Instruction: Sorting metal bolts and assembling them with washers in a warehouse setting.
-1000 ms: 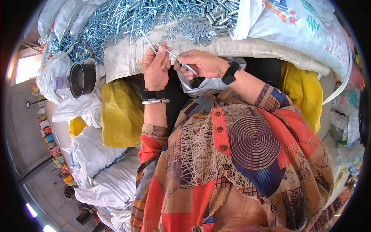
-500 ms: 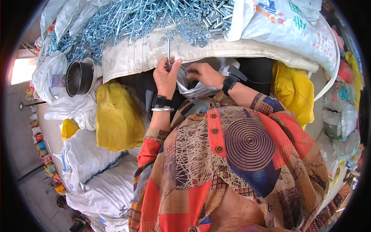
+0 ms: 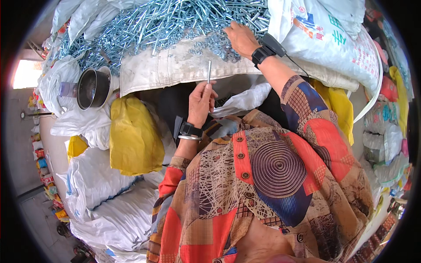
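Observation:
My left hand (image 3: 201, 104) is closed round a thin silvery bolt (image 3: 209, 71), which stands up past the fingertips just in front of the table edge. My right hand (image 3: 242, 40) reaches over the table to the near side of the metal parts. Its fingers are bent down at the border between flat washers (image 3: 218, 45) and short metal sleeves (image 3: 253, 18); what they grip, if anything, is hidden. Long bolts (image 3: 144, 27) lie in a tangled heap farther left. Below the table edge, at my lap, an open white bag (image 3: 245, 100) is partly covered by my left hand and sleeves.
A pale cloth (image 3: 175, 65) covers the table's front edge. A dark round pan (image 3: 93, 89) stands at the left. Yellow cloth or bag pieces (image 3: 133, 136) hang on both sides. A large white printed sack (image 3: 329, 39) bulges at the right; white sacks (image 3: 114, 210) lie lower left.
My right hand has moved from the bag at my lap up and forward to the washers and sleeves. My left hand, still holding a bolt, has shifted slightly right and nearer to me.

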The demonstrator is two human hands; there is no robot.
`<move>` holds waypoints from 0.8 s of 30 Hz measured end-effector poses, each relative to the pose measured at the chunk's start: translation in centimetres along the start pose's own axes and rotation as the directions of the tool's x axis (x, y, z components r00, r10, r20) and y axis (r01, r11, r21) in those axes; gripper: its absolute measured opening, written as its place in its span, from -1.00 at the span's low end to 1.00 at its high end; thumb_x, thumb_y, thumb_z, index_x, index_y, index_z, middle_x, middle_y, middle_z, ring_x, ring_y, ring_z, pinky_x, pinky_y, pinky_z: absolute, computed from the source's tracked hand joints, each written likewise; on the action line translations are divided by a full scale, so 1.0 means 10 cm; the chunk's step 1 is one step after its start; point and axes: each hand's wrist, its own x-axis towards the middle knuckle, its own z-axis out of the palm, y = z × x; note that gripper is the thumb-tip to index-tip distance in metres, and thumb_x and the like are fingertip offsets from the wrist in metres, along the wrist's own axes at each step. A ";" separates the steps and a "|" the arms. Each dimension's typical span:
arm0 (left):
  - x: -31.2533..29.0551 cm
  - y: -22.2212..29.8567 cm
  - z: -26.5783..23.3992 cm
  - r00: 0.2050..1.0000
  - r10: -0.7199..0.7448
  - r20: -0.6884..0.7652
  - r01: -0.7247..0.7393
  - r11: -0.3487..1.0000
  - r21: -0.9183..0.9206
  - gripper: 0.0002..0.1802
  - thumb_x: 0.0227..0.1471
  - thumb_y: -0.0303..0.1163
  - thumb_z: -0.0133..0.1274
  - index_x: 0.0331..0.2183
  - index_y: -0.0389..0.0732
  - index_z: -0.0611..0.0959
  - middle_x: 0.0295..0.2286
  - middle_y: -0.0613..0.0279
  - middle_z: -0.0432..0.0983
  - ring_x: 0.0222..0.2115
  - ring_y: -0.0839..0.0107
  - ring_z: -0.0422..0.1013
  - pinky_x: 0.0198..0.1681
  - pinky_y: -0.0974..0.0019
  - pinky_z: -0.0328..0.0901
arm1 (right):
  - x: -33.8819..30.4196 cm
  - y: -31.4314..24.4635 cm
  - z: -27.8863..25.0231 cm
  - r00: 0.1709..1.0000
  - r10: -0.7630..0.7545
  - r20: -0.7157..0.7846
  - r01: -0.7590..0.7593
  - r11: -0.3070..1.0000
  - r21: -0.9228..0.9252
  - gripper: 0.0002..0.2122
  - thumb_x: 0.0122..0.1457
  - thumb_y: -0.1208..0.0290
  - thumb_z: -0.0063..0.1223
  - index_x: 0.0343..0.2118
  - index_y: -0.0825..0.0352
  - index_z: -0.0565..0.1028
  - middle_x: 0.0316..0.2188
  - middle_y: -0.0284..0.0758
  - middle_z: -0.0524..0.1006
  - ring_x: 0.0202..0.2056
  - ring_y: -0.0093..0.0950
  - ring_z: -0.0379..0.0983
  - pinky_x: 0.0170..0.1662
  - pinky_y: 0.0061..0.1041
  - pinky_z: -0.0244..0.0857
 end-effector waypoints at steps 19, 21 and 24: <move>-0.03 0.04 0.16 0.996 0.001 0.094 -0.011 0.994 0.108 -0.71 0.29 -0.28 -0.10 -0.10 -0.24 0.59 -0.63 0.47 0.30 -0.71 0.75 0.11 -0.69 0.59 0.00 | -0.51 -0.78 -0.71 0.845 0.324 0.427 -0.365 -0.236 0.901 -0.72 0.21 0.57 0.07 -0.02 0.45 0.40 -0.32 -0.32 0.49 -0.26 -0.41 0.58 -0.22 -0.52 0.45; -0.02 -0.02 0.17 0.996 0.024 0.091 -0.035 0.992 0.118 -0.71 0.29 -0.28 -0.09 -0.10 -0.24 0.59 -0.64 0.47 0.30 -0.71 0.75 0.11 -0.69 0.58 0.00 | -0.59 -0.83 -0.69 0.837 0.352 0.420 -0.349 -0.248 0.904 -0.73 0.21 0.58 0.07 -0.03 0.45 0.39 -0.32 -0.32 0.49 -0.25 -0.39 0.59 -0.23 -0.53 0.46; -0.03 -0.06 0.18 0.995 0.061 0.076 -0.073 0.984 0.164 -0.70 0.30 -0.25 -0.09 -0.10 -0.23 0.59 -0.64 0.47 0.31 -0.71 0.75 0.12 -0.68 0.57 0.01 | -0.69 -0.87 -0.66 0.833 0.352 0.427 -0.377 -0.204 0.904 -0.74 0.21 0.58 0.07 -0.04 0.45 0.38 -0.33 -0.33 0.49 -0.28 -0.45 0.57 -0.23 -0.55 0.45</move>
